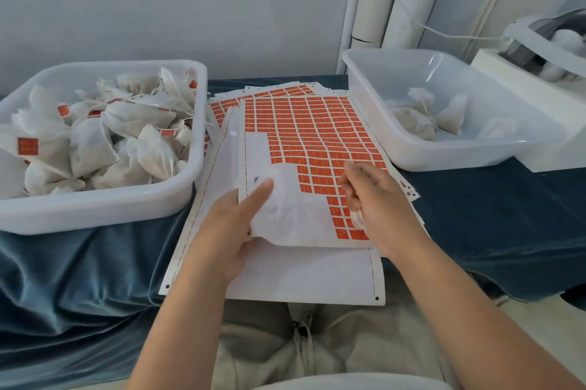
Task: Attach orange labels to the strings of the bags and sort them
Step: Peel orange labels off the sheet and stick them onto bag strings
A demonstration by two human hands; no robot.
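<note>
A blue cloth [475,215] carries the label sheet [317,136]. The left hand [228,231] grips a bag [285,215]; fingers of the right hand [380,202] curl round its end.

Soft even light, hands slightly blurred, edges bowed

2 tubs, the left tub [95,209] and right tub [444,158], are being carried by the blue cloth surface [475,209]; label sheets [301,277] are being supported between them.
</note>
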